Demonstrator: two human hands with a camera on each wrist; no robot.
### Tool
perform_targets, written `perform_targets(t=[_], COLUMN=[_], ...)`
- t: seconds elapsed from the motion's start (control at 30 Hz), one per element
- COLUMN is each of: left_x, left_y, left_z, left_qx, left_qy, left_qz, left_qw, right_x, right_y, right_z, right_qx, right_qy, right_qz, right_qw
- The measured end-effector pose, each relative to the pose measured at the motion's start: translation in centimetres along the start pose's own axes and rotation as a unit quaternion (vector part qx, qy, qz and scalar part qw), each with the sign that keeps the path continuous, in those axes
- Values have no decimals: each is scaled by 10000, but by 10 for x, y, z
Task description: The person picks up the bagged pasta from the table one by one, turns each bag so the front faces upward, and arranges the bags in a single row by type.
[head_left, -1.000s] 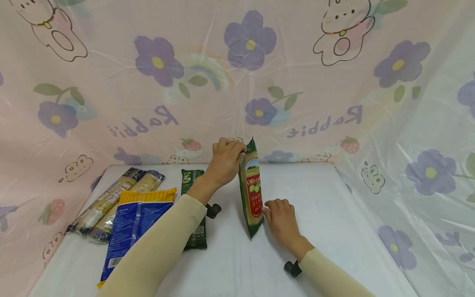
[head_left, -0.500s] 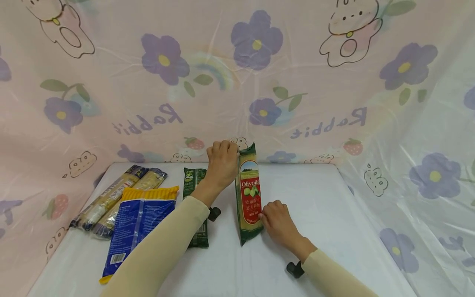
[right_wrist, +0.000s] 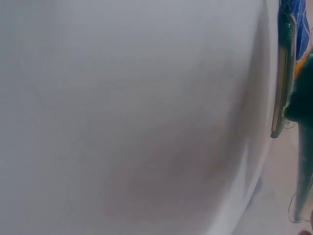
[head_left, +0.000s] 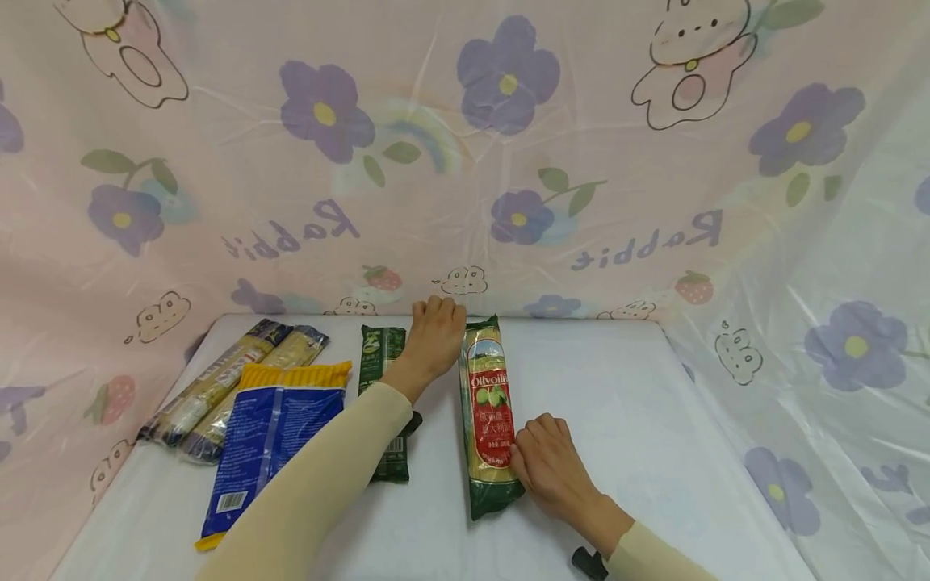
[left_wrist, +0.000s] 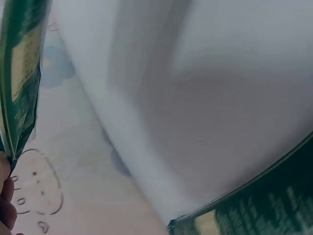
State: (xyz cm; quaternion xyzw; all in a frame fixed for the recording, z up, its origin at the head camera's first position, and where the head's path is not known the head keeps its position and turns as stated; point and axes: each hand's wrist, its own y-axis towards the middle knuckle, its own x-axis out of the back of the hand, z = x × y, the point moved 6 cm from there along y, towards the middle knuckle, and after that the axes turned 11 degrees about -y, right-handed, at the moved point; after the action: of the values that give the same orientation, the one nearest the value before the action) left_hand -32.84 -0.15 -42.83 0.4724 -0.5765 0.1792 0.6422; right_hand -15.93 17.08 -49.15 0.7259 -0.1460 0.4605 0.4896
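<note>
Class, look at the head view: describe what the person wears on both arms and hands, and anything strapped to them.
Both arms wear long, close-fitting cream sleeves ending at the wrists. The left hand and right hand are bare: no gloves or rings visible. A small black device sits under the right wrist, another under the left forearm.

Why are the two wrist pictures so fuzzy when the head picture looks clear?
Head view: sharp and evenly lit, the label on the green pasta packet readable, only faint glare on the plastic curtain. Left wrist view: very close, so the packet edge and white table blur. Right wrist view: nearly all soft white table, out of focus.
</note>
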Motion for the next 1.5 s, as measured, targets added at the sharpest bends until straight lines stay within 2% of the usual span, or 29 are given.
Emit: perform_targets(t=[0.07,0.27,0.5,0.63,0.77,0.93,1.07,1.2,1.33,1.43,1.5], left_x=[-9,-30,-45,-54,-60,-66,-72,-74,-71,-63,-54], left_y=[0,3,11,4,-14,-42,-59,-68,-76,-82,-85], left_z=[0,-2,-12,-16,-30,-55,-62,-58,-50,-39,-30], left_qx=[85,187,292,496,360,-18,-134,-111,-23,114,247], left_qy=[9,-48,-115,-189,-295,-631,-701,-839,-965,-949,-905], left_qz=[276,649,746,950,1411,2223,2634,2713,2648,2547,2475], left_qw=[9996,9977,9967,9941,9889,9729,9620,9588,9595,9623,9643], right_x=[5,11,9,6,3,-5,-16,-30,-43,-49,-49], right_y=[0,-2,-9,-12,-12,-12,-10,-2,3,3,3], right_z=[0,-4,-14,-13,-13,-11,-1,14,23,26,27], right_qx=[16,90,-42,-64,-224,-659,-791,-857,-998,-1082,-1123], right_qy=[-27,-204,-409,-626,-748,-814,-783,-527,-321,-355,-439], right_qz=[-74,-161,-43,-5,156,644,1261,2040,2761,3023,3064], right_qw=[10000,9996,9991,9980,9968,9924,9858,9738,9554,9464,9442])
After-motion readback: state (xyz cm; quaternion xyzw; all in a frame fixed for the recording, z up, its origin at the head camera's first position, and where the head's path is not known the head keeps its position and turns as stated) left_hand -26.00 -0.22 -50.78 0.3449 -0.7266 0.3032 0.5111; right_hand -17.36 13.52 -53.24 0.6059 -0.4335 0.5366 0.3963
